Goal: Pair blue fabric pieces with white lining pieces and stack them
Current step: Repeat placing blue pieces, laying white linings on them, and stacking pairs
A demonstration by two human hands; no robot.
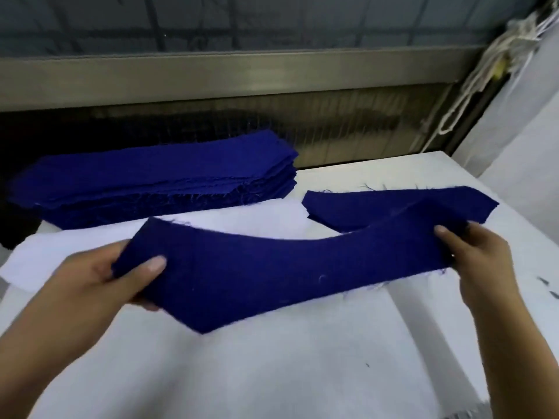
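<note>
A long dark-blue fabric piece hangs lifted above the table, stretched between both hands. My left hand pinches its left end, thumb on top. My right hand grips its right end, which is raised higher. Under it lie white lining pieces, spread flat on the table. A thick stack of blue pieces sits at the back left. A small pile of blue pieces lies flat at the back right, partly hidden by the held piece.
The white table ends at the right edge near a white sheet. A metal rail and dark mesh panel run along the back. White cords hang at the upper right.
</note>
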